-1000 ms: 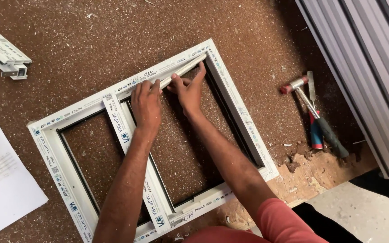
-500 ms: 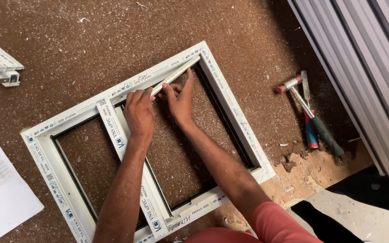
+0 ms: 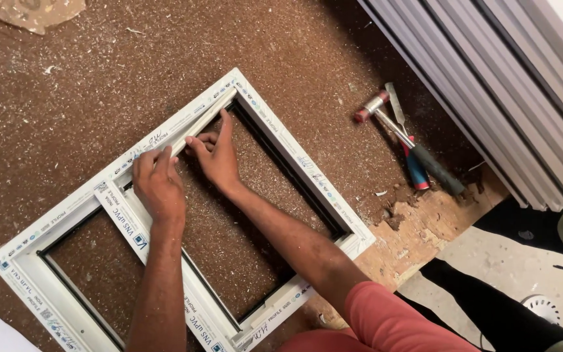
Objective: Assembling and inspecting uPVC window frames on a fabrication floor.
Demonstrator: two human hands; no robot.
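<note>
On the brown, dust-strewn floor (image 3: 66,98) lies a white window frame (image 3: 307,163), set at a slant, with a middle bar that splits it into two openings. Compared with half a second ago, the hands sit at the same stretch of the frame's upper rail, and the loose white strip (image 3: 193,127) is still along that rail's inner edge; the camera view has shifted, so the frame and the hammer (image 3: 402,137) appear further right and lower. The left hand (image 3: 159,186) lies palm down, fingers close together and curled onto the strip near the middle bar, pressing it. The right hand (image 3: 216,156) reaches from the lower right, forearm crossing the right opening, forefinger stretched along the strip and the other fingers bent against it. Beside the hammer a chisel-like tool with a blue and red handle (image 3: 415,166) rests near stacked white profiles (image 3: 490,85).
</note>
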